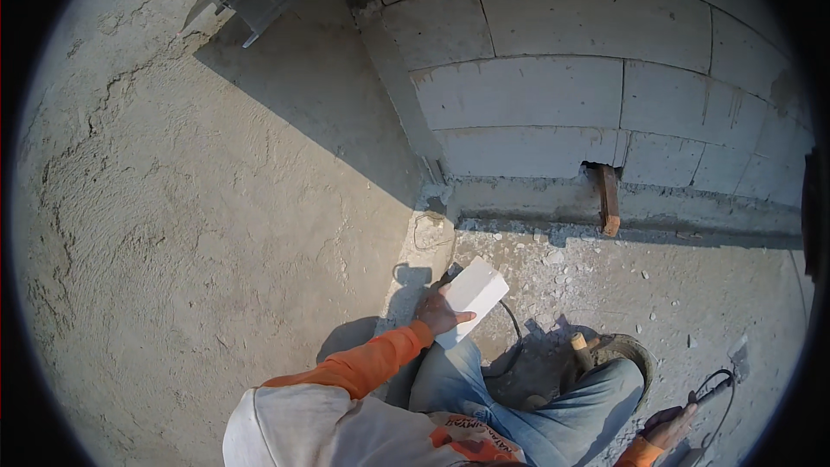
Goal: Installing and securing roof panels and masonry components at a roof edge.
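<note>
A small white block [473, 296], like a cut piece of aerated concrete, is in my left hand [439, 311]. My thumb lies across its near face and my other fingers are partly hidden at its edge. It is tilted above my bent knee. At the lower right my right hand [671, 425] is low beside my leg, fingers stretched out. Just beyond its fingertips lies a dark slim tool [714, 390] by a looped black cable [724, 419]; whether the fingers touch it is unclear.
A round bucket [644, 361] stands by my knee, a wooden-handled tool [581, 348] in it. White rubble [558, 258] litters the floor before the block wall [536, 95]. A brown wooden piece [609, 199] juts from a wall hole. A rough plastered wall [199, 233] rises left.
</note>
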`<state>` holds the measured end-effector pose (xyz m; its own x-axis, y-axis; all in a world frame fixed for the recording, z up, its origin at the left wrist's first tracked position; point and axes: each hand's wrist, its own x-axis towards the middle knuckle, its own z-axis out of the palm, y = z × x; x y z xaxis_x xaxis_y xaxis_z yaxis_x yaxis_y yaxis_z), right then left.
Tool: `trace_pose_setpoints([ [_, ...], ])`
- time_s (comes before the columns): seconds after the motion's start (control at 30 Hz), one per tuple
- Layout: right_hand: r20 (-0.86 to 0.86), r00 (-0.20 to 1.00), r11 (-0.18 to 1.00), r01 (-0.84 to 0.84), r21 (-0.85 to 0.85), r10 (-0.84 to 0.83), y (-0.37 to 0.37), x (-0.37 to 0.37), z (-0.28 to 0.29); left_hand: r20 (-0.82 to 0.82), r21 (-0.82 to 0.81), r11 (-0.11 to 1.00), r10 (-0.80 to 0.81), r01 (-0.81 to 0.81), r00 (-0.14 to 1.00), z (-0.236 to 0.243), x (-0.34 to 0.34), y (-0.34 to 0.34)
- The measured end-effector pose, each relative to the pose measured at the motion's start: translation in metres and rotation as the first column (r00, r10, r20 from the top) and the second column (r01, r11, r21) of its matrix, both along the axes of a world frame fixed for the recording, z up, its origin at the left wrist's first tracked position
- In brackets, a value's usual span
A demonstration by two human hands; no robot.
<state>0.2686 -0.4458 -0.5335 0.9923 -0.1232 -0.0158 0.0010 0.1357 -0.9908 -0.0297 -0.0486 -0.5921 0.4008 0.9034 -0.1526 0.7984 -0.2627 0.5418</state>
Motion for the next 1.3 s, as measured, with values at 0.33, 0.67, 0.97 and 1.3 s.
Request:
trace_pose_setpoints([
  [0.33, -0.281, 0.791, 0.569, -0.102, 0.816, 0.544, 0.094, 0.035, -0.017, -0.008, 0.315, 0.946, -0.073, 0.071, 0.997, -0.004, 0.035, 0.028],
  [0.67, -0.832, 0.515, 0.932, -0.362, 0.006, 0.205, -0.115, -0.030, -0.045, 0.729, -0.446, 0.877, 0.239, 0.180, 0.642, -0.051, 0.032, 0.030],
  [0.97, -0.924, 0.160, -0.207, -0.974, -0.091, -0.347, -0.232, -0.107, 0.029, 0.503, -0.819, 0.299, 0.785, 0.490, 0.361, -0.095, 0.030, 0.036],
  [1.3, -0.198, 0.797, 0.611, -0.573, -0.546, 0.570, 0.087, -0.052, 0.046, 0.868, -0.375, 0.902, 0.258, 0.217, 0.425, -0.130, 0.092, 0.045],
])
